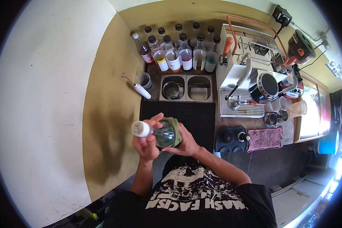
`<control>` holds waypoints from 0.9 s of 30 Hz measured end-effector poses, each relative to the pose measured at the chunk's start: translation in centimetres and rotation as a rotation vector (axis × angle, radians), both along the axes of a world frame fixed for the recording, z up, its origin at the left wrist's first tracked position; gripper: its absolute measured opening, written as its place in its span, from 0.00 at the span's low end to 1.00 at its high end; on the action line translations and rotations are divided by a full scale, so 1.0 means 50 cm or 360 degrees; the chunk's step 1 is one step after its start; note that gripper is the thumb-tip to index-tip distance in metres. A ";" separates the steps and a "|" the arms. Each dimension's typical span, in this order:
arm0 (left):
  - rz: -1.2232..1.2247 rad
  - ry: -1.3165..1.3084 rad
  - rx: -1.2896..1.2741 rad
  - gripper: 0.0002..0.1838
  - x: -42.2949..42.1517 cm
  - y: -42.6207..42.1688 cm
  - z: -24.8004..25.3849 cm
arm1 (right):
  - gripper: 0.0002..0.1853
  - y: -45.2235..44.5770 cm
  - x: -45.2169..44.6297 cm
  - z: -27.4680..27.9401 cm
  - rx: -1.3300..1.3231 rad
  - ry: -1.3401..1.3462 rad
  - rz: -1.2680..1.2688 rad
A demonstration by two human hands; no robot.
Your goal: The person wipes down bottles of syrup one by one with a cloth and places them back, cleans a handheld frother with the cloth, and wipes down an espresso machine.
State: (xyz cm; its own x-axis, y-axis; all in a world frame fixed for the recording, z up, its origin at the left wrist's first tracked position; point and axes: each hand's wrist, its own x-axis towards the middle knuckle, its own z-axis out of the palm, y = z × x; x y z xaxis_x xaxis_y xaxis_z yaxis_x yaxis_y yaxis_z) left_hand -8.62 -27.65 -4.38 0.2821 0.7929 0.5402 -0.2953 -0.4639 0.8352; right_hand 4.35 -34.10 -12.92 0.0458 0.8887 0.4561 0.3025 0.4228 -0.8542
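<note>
A clear glass bottle point(164, 136) with a white cap point(140, 129) is held up in front of my chest, tilted so that its cap points left and up toward me. My left hand point(147, 146) is closed around the bottle's neck, just below the cap. My right hand point(186, 142) wraps the bottle's body from the right, with a green cloth point(176, 131) between palm and glass. The bottle's lower end is hidden behind the cloth and hand. Beneath both hands lies a black rubber mat point(178, 112).
Several labelled bottles point(173, 60) with mostly black caps stand along the back wall. Two steel wells point(199, 93) sit before them, with a white handheld frother point(142, 91) to the left. On the right are an espresso machine point(231, 76), a tamping stand point(231, 140) and a folded pink towel point(266, 138).
</note>
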 end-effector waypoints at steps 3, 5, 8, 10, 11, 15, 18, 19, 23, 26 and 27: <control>-0.0068 -0.0154 0.0091 0.25 -0.010 0.007 0.018 | 0.54 -0.018 0.007 -0.020 -0.0298 0.0035 0.0084; -0.0122 -0.0212 0.0128 0.26 -0.018 0.014 0.022 | 0.52 -0.031 -0.002 -0.015 -0.0301 -0.0015 0.0049; -0.0102 -0.0170 0.0032 0.26 -0.011 0.013 0.009 | 0.44 -0.041 -0.009 0.032 -0.0272 0.0107 0.0036; -0.0049 0.0009 -0.0068 0.28 0.003 0.000 0.014 | 0.39 -0.038 -0.007 0.088 -0.0247 0.0260 0.0133; -0.0035 0.0081 -0.0037 0.28 0.005 -0.004 0.001 | 0.38 -0.036 -0.002 0.106 -0.0293 0.0202 0.0171; -0.0022 -0.0167 -0.0114 0.27 0.006 -0.001 0.000 | 0.36 -0.057 0.030 0.129 -0.0641 0.1074 0.0587; -0.0057 -0.0247 -0.0080 0.27 0.003 0.015 0.008 | 0.24 -0.061 0.037 0.121 -0.0609 0.1064 0.0326; -0.0078 -0.0255 -0.0074 0.27 -0.001 0.018 0.009 | 0.23 -0.056 0.037 0.118 -0.0433 0.0786 0.0222; -0.0272 -0.0393 -0.0113 0.25 0.013 -0.002 0.033 | 0.33 -0.011 0.047 0.156 0.0273 0.0023 0.0075; -0.0530 -0.0503 -0.0126 0.23 0.012 -0.012 0.047 | 0.48 -0.011 0.047 0.176 -0.0067 0.0032 0.0235; -0.0587 -0.0510 -0.0109 0.23 0.014 -0.010 0.058 | 0.50 -0.011 0.046 0.184 -0.0141 0.0074 0.0281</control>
